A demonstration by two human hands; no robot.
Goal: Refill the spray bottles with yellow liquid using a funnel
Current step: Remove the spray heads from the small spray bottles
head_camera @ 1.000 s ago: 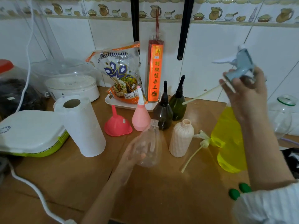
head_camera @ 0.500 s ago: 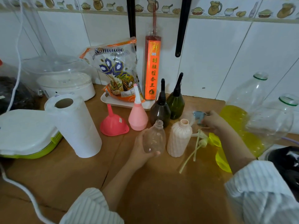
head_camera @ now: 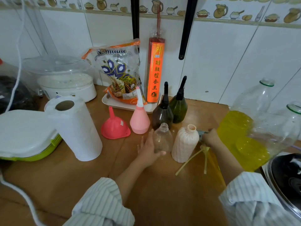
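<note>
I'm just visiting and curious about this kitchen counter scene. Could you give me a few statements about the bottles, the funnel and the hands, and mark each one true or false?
1. The left hand grips the clear empty bottle. True.
2. The pink funnel sits in the neck of the clear empty bottle. False: it rests mouth down on the wooden counter, spout up, left of that bottle.
3. The ribbed peach bottle has no cap on. True.
4. The large jug of yellow liquid stands left of the paper towel roll. False: it is far to the right.
5. The right hand holds the funnel. False: it is at a grey sprayer head behind the peach bottle.
</note>
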